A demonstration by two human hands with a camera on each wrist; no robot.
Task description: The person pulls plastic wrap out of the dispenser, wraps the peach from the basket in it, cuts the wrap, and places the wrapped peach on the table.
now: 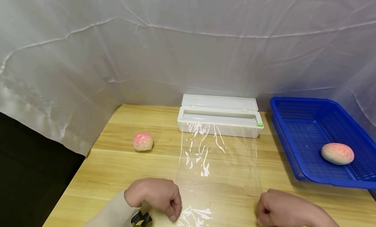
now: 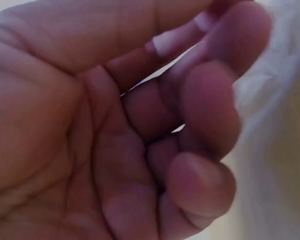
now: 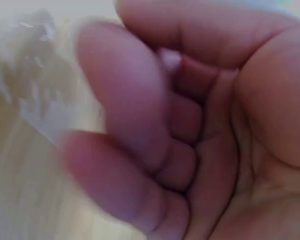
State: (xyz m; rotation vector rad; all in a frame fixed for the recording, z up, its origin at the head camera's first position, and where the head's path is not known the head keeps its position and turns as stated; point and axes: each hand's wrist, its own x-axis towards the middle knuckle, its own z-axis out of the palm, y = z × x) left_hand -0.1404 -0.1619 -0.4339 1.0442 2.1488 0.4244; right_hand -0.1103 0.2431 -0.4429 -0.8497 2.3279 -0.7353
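Note:
A sheet of clear plastic wrap [image 1: 226, 168] stretches from a white wrap dispenser [image 1: 220, 129] toward the near side of the wooden table. My left hand [image 1: 158, 195] pinches its near left corner between thumb and fingers. At the near right corner, my right hand [image 1: 286, 209] has its fingers curled and pinches the film's edge. The left wrist view shows that palm [image 2: 120, 150] with bent fingers; the right wrist view shows curled fingers [image 3: 125, 95], with shiny film beyond them. A pink-topped peach-shaped bun [image 1: 143, 141] sits on the table left of the film.
The dispenser's lid [image 1: 220, 102] is raised behind it, and a small green slider [image 1: 259, 124] sits at its right end. A blue plastic basket [image 1: 289, 148] on the right holds another pink-topped bun [image 1: 337, 154]. Pale cloth [image 1: 188, 63] hangs behind the table.

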